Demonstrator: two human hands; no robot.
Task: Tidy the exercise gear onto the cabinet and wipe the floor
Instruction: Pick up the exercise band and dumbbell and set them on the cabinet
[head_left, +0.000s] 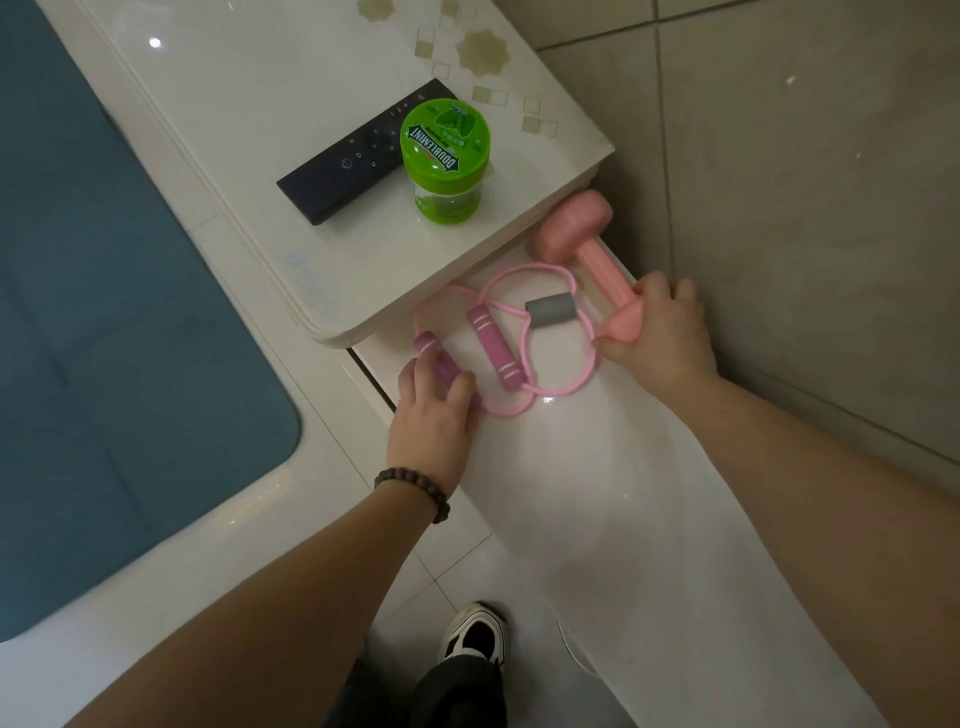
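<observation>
- Right hand (660, 332) gripped near head of pink dumbbell (587, 244); its long axis ran away-left toward the raised cabinet top (311, 130).
- Left hand (436, 410) curled on resistance band (519, 332) handle.

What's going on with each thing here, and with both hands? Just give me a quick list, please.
Pink dumbbell: lying on the lower cabinet surface, near end gripped by the right hand.
Resistance band: lying flat, loops spread.
Left hand: fingers curled round one pink band handle.
Green gum jar: upright, lid closed.
Black remote: lying flat, behind the jar.
</observation>
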